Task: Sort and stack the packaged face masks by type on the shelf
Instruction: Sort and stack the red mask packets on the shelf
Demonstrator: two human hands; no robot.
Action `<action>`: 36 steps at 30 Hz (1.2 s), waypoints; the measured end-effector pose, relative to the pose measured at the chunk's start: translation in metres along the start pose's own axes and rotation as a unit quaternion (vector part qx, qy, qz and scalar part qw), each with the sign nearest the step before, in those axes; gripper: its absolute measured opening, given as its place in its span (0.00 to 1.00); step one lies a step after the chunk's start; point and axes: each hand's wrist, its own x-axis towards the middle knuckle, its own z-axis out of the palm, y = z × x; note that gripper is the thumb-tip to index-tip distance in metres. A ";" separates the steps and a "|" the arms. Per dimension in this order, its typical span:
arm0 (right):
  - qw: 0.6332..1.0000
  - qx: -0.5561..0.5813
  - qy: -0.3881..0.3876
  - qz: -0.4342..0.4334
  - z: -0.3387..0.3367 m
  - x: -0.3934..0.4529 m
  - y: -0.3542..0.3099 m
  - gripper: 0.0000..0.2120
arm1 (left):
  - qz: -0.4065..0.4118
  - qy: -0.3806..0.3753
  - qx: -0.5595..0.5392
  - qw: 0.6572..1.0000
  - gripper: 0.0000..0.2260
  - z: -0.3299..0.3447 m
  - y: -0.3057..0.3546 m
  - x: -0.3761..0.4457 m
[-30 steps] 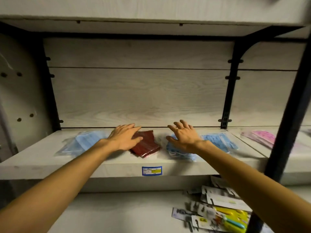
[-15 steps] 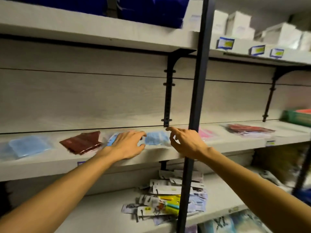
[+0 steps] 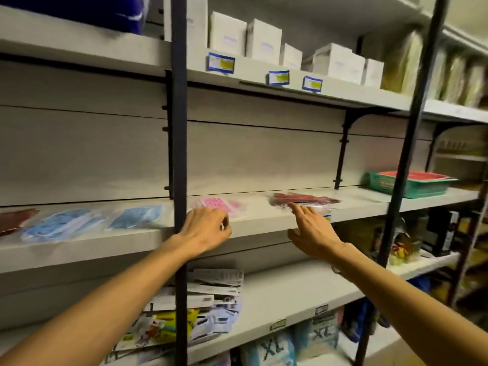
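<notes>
Masks in clear packets, blue, pink, dark red; both hands empty, fingers loose.

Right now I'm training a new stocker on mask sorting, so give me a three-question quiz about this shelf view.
1. True or false: the pink mask pack lies on the same shelf board as the dark red mask packs.
2. Multiple choice: the right hand points its index finger toward A) the green basket, B) the dark red mask packs, C) the white boxes.
3. Fill in: the left hand hovers just in front of the ____ mask pack.

Key: 1 true; 2 B; 3 pink.
</notes>
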 end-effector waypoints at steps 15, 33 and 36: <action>0.988 -0.097 -0.114 0.026 0.033 0.097 0.197 0.31 | -0.006 -0.096 0.080 0.992 0.18 0.092 0.095 0.190; 0.953 0.073 -0.293 0.003 0.114 0.274 0.273 0.35 | -0.123 -0.162 -0.013 0.979 0.41 0.183 0.093 0.300; 0.949 0.087 -0.303 0.015 0.129 0.291 0.288 0.39 | -0.171 -0.158 -0.009 0.973 0.44 0.189 0.091 0.310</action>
